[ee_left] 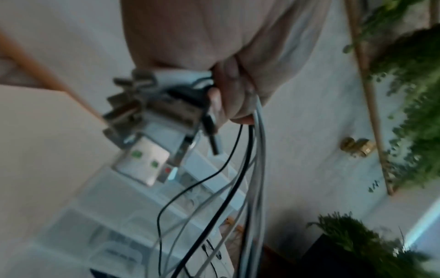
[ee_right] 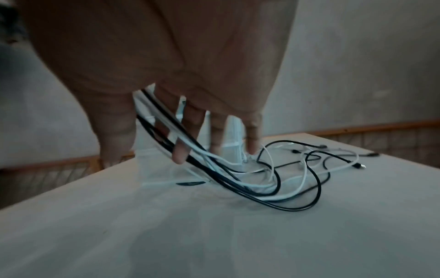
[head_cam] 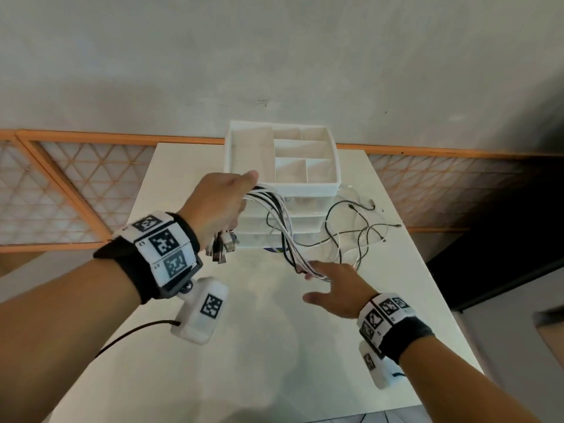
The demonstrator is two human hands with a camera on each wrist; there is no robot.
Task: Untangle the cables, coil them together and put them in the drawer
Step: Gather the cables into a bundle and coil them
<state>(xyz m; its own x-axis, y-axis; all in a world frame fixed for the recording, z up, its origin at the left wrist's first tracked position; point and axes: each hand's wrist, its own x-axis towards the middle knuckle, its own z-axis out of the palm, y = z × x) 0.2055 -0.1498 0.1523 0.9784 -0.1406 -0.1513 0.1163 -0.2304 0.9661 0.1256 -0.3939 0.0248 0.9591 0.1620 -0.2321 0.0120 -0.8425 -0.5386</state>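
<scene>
Several white and black cables (head_cam: 283,227) hang as one bundle from my left hand (head_cam: 225,203), raised in front of the white drawer unit (head_cam: 305,190). That hand (ee_left: 238,84) grips them just behind their USB plugs (ee_left: 147,131), which stick out below the fist (head_cam: 221,245). Lower down, my right hand (head_cam: 332,288) has straight, spread fingers. The bundle (ee_right: 166,120) runs between its thumb and index finger (ee_right: 179,154) without being gripped. The cables' far ends (head_cam: 366,230) lie in loose loops on the white table (ee_right: 214,235).
The drawer unit has an open compartment tray on top (head_cam: 332,181) and shut translucent drawers (ee_left: 107,225) below. It stands at the table's far edge by the wall. A wooden lattice panel (head_cam: 61,190) runs behind. A dark object (head_cam: 494,270) is right of the table.
</scene>
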